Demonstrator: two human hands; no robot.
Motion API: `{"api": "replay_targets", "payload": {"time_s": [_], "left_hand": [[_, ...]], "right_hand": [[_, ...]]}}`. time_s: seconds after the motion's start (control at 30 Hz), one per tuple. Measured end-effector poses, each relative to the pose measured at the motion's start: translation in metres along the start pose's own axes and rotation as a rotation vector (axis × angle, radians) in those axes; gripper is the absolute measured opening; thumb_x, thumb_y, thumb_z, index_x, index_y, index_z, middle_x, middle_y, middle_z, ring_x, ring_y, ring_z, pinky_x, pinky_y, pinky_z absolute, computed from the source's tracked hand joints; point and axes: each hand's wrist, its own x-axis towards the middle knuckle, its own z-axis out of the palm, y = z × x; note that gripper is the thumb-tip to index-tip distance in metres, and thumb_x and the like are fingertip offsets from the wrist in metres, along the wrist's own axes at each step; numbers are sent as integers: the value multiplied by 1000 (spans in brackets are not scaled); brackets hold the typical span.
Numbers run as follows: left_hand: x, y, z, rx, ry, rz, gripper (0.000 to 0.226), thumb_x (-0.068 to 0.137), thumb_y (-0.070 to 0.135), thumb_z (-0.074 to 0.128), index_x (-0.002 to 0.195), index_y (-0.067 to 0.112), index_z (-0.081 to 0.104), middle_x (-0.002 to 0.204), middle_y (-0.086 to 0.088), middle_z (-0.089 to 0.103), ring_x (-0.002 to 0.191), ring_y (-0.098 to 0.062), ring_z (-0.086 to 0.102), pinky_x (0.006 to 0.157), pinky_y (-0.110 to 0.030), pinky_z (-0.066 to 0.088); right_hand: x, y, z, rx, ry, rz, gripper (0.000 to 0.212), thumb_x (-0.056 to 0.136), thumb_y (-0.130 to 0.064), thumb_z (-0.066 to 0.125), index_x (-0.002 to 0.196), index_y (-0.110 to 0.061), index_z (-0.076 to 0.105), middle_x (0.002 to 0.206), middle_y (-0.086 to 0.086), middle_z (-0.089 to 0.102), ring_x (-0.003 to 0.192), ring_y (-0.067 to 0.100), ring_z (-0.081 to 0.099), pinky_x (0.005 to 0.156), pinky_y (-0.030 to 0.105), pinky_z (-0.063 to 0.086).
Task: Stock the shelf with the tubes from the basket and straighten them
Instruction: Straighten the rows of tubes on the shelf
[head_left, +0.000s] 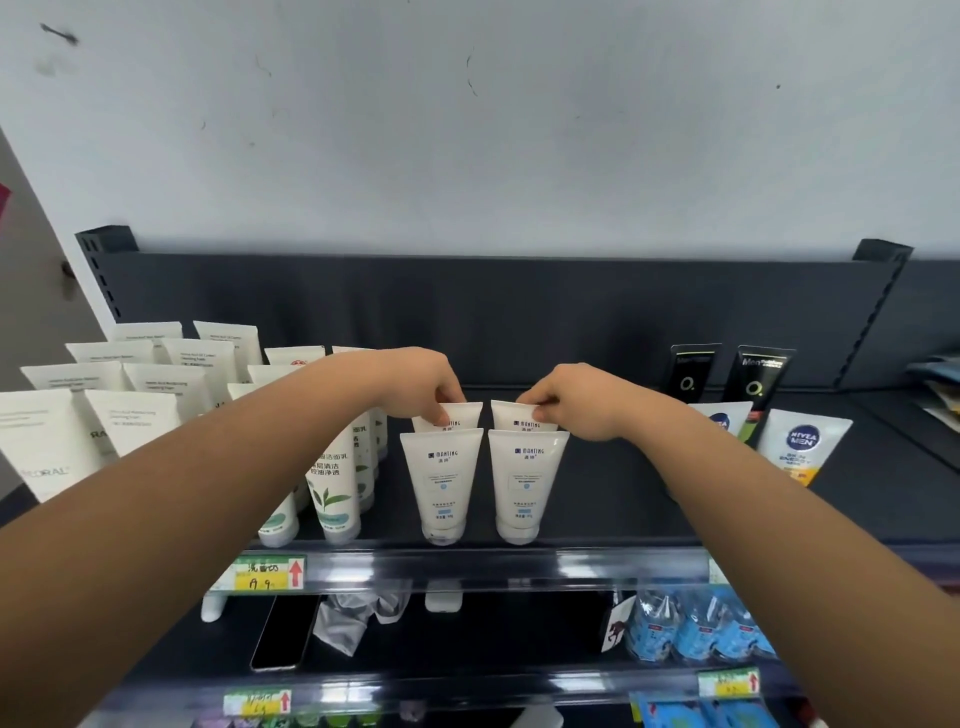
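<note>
Left hand (427, 385) fingers pinch rear left tube (467, 415). Right hand (569, 397) fingers pinch rear right tube (511, 415). Front tubes (441, 478) stand at 6 o'clock on shelf (623, 493).

white tubes (443, 480), dark grey shelf (623, 488)

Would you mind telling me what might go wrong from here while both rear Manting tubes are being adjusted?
1. The left hand and right hand pinch the left rear tube and right rear tube by their top edges, close behind the left front tube and right front tube. A forward nudge could tip those over the shelf lip, which they stand near.
2. All stand on their caps, so a falling one might knock the green-leaf tube alongside.
</note>
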Motion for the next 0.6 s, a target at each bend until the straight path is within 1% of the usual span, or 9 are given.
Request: {"api": "replay_targets", "payload": {"time_s": [0.13, 0.23, 0.27, 0.3, 0.33, 0.4, 0.43, 0.5, 0.6], "left_hand": [[-4, 3, 1, -22, -24, -18, 28, 95, 25, 59, 122, 26, 66, 113, 11, 67, 101, -11, 60, 90, -30, 47], [-9, 8, 0, -43, -48, -29, 29, 98, 29, 52, 124, 26, 65, 117, 11, 66, 104, -11, 58, 89, -28, 45], [-10, 9, -1, -49, -46, -31, 31, 99, 30, 50, 126, 25, 64, 119, 11, 65, 104, -10, 58, 89, -27, 44], [-11, 10, -2, -52, -38, -33, 32, 99, 31, 49, 127, 25, 63, 121, 10, 65, 105, -10, 57, 90, -27, 43], [-12, 11, -3, -54, -25, -36, 33, 100, 31, 48, 129, 25, 62, 123, 10, 64, 106, -10, 56, 92, -26, 42], [-15, 12, -6, -47, 5, -44, 35, 100, 32, 47, 131, 25, 60, 128, 9, 61, 112, -11, 55, 97, -28, 41], [-16, 13, -7, -43, 27, -50, 35, 100, 32, 48, 132, 25, 59, 130, 9, 60, 117, -11, 54, 100, -29, 41], [-17, 17, -9, -52, 86, -62, 36, 99, 34, 49, 133, 27, 57, 131, 9, 60, 120, -12, 53, 102, -29, 40], [-17, 28, -10, -73, 164, -71, 36, 99, 34, 49, 133, 28, 55, 130, 8, 60, 119, -13, 54, 100, -27, 40]], "right_hand": [[-1, -2, 0, -3, -2, -6, 31, 98, -15, 49, 114, -32, 70, 91, -12, 67, 87, 12, 60, 82, 29, 49], [-2, -3, 3, -2, -2, -11, 30, 97, -16, 47, 105, -31, 72, 87, -9, 67, 86, 15, 60, 77, 30, 49], [-3, -2, 4, 1, 0, -14, 29, 97, -18, 47, 104, -30, 72, 90, -7, 68, 89, 16, 60, 80, 32, 50], [-4, -2, 5, 8, 0, -15, 29, 98, -20, 46, 108, -30, 71, 98, -7, 70, 95, 16, 61, 86, 34, 51], [-5, -2, 5, 22, -1, -13, 30, 99, -22, 46, 116, -31, 69, 111, -7, 69, 105, 15, 60, 93, 35, 49], [-8, -1, 4, 42, 6, -11, 36, 101, -25, 45, 133, -31, 58, 135, -9, 59, 124, 14, 52, 105, 33, 41], [-10, 0, 3, 41, 20, -10, 38, 101, -26, 44, 138, -30, 52, 141, -8, 53, 130, 14, 47, 108, 31, 37], [-16, 5, 0, 36, 63, -7, 41, 101, -28, 44, 142, -30, 47, 146, -7, 48, 134, 15, 42, 111, 30, 33], [-28, 12, -4, 42, 108, -4, 41, 101, -30, 45, 142, -30, 47, 145, -5, 48, 130, 13, 46, 109, 28, 35]]}}
